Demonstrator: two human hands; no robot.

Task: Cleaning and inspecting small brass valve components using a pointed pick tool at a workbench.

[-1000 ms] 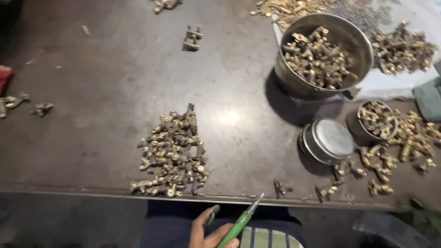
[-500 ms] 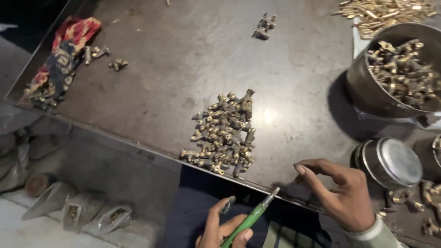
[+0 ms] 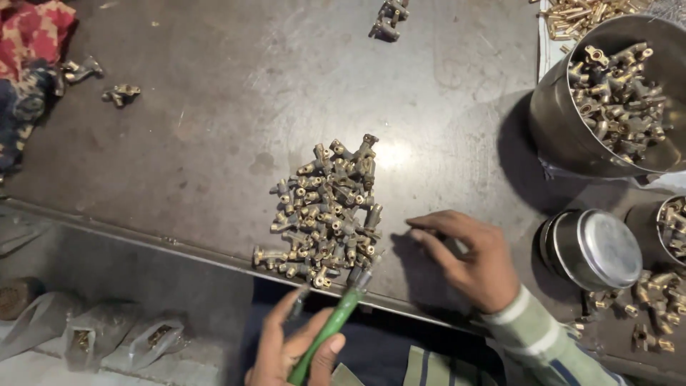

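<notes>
At the far upper left of the frame, a crumpled red and dark patterned cloth (image 3: 32,53) lay on the edge of the dark grey metal tabletop (image 3: 214,129), with two loose brass fittings (image 3: 100,80) just beside it. Down in the lower left, below the tabletop's edge, clear plastic bags (image 3: 93,332) sat on the floor. At centre, the heap of small brass valve fittings (image 3: 327,211) was spread near the tabletop's front edge. Bottom centre, the left hand (image 3: 293,350) was wrapped closed around a green-handled tool (image 3: 329,329), its metal tip up against the near edge of the heap. Just right of the heap, the right hand (image 3: 468,257) rested on the tabletop, fingers curled and pointing toward the heap; whether it held anything could not be told. Further right, a small round steel tin with its lid on (image 3: 593,246) stood close to the wrist. Upper right, a large steel pot (image 3: 564,129) was filled with brass fittings, and more loose brass pieces (image 3: 647,307) lay scattered in the lower right.
</notes>
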